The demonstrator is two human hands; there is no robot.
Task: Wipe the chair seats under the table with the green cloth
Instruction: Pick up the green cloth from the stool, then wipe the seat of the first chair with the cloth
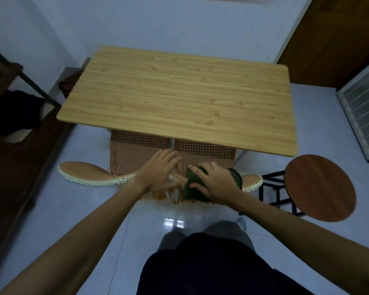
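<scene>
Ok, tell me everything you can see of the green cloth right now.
The green cloth is dark green, soft fabric with a stitched edge, bunched rather than spread flat. The right hand presses on top and covers its middle, so its full shape is hidden. It lies at the near edge of the right perforated chair seat; the left hand rests beside it.

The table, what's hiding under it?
Under the table sit two orange chair seats full of little holes, side by side. Only their near parts show; the tabletop covers the rest.
</scene>
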